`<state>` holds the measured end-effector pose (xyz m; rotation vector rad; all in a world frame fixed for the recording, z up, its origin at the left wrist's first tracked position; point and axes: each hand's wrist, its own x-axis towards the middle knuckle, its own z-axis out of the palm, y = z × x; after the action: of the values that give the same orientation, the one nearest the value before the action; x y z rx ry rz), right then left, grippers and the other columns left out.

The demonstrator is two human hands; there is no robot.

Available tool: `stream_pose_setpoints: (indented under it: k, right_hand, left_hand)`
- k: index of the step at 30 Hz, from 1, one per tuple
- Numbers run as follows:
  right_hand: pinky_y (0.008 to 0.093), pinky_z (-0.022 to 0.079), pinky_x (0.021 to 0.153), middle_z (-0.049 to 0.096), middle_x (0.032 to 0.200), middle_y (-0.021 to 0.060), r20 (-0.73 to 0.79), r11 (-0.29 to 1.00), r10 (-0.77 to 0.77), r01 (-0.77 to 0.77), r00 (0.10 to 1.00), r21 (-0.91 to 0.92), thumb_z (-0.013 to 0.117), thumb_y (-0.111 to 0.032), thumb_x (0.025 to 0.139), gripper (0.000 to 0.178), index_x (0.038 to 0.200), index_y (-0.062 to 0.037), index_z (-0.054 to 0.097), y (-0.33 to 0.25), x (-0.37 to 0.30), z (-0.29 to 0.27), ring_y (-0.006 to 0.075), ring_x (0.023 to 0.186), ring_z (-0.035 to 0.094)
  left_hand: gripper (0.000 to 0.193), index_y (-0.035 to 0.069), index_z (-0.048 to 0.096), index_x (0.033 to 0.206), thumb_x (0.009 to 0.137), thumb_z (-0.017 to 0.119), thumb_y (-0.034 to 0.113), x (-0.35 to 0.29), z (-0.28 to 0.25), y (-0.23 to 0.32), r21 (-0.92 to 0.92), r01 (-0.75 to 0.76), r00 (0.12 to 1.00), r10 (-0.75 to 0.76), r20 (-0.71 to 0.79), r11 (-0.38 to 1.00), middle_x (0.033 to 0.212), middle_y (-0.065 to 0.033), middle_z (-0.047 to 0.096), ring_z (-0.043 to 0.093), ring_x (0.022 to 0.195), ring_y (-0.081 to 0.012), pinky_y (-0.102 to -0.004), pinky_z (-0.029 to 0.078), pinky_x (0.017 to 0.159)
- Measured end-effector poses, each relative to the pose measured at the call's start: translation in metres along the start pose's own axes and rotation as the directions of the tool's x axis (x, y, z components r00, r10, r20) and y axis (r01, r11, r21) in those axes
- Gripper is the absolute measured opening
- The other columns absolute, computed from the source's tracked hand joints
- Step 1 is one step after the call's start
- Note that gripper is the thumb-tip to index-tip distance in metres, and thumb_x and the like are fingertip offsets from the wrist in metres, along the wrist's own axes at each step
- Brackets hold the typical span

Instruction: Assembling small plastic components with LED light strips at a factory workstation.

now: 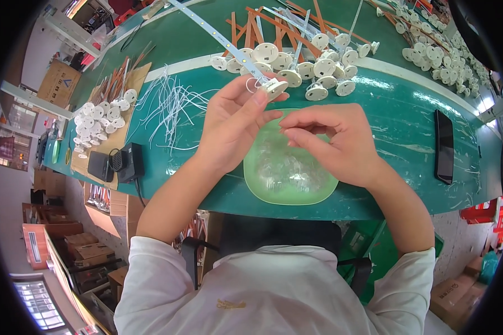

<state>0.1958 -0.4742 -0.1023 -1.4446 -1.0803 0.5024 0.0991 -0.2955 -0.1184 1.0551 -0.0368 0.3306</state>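
My left hand (233, 114) grips a white round end cap (275, 88) between thumb and fingers. From that cap a long pale LED strip (221, 39) with yellowish chips slants up and away to the left, and a thin white wire loops beside the joint. My right hand (332, 137) is closed in a pinch just right of the left fingertips; whatever lies between its thumb and forefinger is too small to make out. Under both hands sits a light green plastic bowl (293, 196), its contents clear and shiny, too indistinct to name.
Loose white wires (170, 109) lie left of the bowl. Round-capped strips (324, 68) crowd the back, with more on cardboard (99, 118) at left and at far right. A black power adapter (131, 162) sits at front left, a black phone (444, 146) at right.
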Motion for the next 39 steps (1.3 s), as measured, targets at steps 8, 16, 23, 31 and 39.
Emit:
stream_pose_setpoints:
  k: [8, 16, 23, 31, 39]
  right_hand:
    - [0.0266, 0.056, 0.072, 0.072, 0.096, 0.0099, -0.049, 0.993, -0.119, 0.118, 0.992, -0.019, 0.067, 0.001, 0.087, 0.013, 0.098, 0.0027, 0.072, 0.0, 0.002, -0.003, 0.0139, 0.083, 0.068]
    - [0.0267, 0.057, 0.07, 0.073, 0.097, 0.0103, -0.227, 0.997, -0.044, 0.058, 0.973, 0.055, 0.069, 0.003, 0.086, 0.01, 0.096, 0.0034, 0.07, -0.001, 0.0, 0.009, 0.0146, 0.082, 0.07]
    - [0.0266, 0.057, 0.064, 0.073, 0.083, 0.0119, -0.194, 0.781, -0.467, 0.3, 0.863, -0.548, 0.074, 0.001, 0.08, 0.013, 0.093, 0.0007, 0.072, 0.006, -0.003, 0.004, 0.019, 0.073, 0.073]
    - [0.0303, 0.056, 0.062, 0.072, 0.089, 0.0134, -0.095, 0.591, -0.646, 0.417, 0.758, -0.691, 0.072, 0.003, 0.076, 0.022, 0.098, -0.0015, 0.072, 0.009, 0.0, 0.01, 0.0262, 0.072, 0.071]
    - [0.0278, 0.056, 0.06, 0.073, 0.085, 0.0093, -0.154, 0.651, -0.604, 0.372, 0.782, -0.661, 0.071, 0.006, 0.077, 0.02, 0.095, -0.0032, 0.07, 0.01, -0.001, 0.012, 0.0212, 0.07, 0.072]
  left_hand:
    - [0.039, 0.0, 0.056, 0.128, 0.094, 0.067, 0.014, -0.001, 0.005, -0.002, -0.013, -0.014, 1.0, 0.015, 0.018, 1.0, 0.121, -0.0118, 0.063, 0.061, 0.11, -0.0231, -0.0394, 0.052, 0.087]
    - [0.038, -0.001, 0.056, 0.127, 0.094, 0.067, 0.013, -0.007, 0.01, -0.001, -0.017, -0.002, 1.0, 0.002, 0.025, 1.0, 0.12, -0.0109, 0.063, 0.061, 0.109, -0.0204, -0.0375, 0.051, 0.088]
    - [0.033, -0.003, 0.057, 0.122, 0.091, 0.067, 0.003, -0.01, 0.013, -0.014, -0.02, -0.011, 1.0, 0.012, 0.022, 1.0, 0.115, -0.012, 0.066, 0.062, 0.107, -0.0174, -0.0349, 0.05, 0.094]
    - [0.024, -0.002, 0.058, 0.113, 0.091, 0.066, 0.0, -0.01, 0.019, -0.015, -0.052, -0.036, 0.997, 0.033, -0.067, 0.998, 0.113, -0.014, 0.067, 0.063, 0.104, -0.0182, -0.0329, 0.05, 0.094]
    - [0.021, 0.001, 0.058, 0.111, 0.092, 0.065, 0.0, -0.011, 0.012, -0.016, -0.115, 0.001, 1.0, -0.004, -0.021, 0.993, 0.116, -0.0162, 0.067, 0.062, 0.116, -0.0247, -0.0341, 0.051, 0.093]
